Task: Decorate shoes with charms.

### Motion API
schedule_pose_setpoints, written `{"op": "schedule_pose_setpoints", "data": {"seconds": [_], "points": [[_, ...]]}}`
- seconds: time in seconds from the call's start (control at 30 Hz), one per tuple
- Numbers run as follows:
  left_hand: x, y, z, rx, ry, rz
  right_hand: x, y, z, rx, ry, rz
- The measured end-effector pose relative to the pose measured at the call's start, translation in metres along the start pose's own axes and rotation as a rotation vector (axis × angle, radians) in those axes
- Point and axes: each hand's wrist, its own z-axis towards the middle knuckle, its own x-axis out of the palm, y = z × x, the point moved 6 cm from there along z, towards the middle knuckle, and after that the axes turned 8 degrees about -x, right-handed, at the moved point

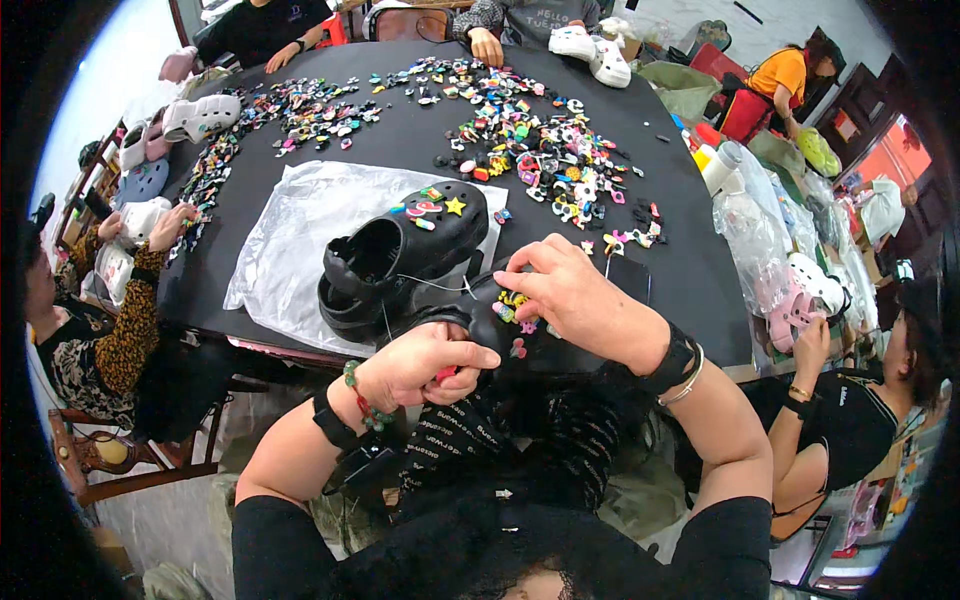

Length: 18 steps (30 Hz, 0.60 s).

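Observation:
A black clog (450, 232) with colourful charms on its toe, including a yellow star (456, 206), lies on a white plastic bag (285, 240). A second black clog (482, 328) is close to my body, partly hidden by my hands. My left hand (432, 362) is closed round its heel end, with a bit of something red showing between the fingers. Over its toe, where small charms (517, 348) sit, my right hand (575, 295) bends its fingers into a pinch. What lies between those fingertips is hidden. A thin pale cord (430, 284) runs between the clogs.
Loose charms (560, 150) are spread in heaps over the black table (400, 120). White clogs (592, 52) stand at its far edge. People work at left, right and far sides. Plastic bags (745, 235) and pink clogs (790, 315) are at right.

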Motion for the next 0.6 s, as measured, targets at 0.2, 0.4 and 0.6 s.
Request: {"op": "schedule_pose_setpoints", "data": {"seconds": [0.2, 0.4, 0.6], "points": [[0.0, -0.005, -0.002, -0.025, -0.019, 0.003, -0.002, 0.006, 0.0, 0.01, -0.193, 0.046], [-0.004, -0.006, 0.0, 0.0, -0.069, -0.012, 0.002, 0.007, -0.005, 0.01, -0.305, 0.05], [-0.003, -0.005, 0.001, -0.006, -0.004, -0.044, 0.009, 0.015, -0.018, -0.072, -0.386, -0.082]]}}
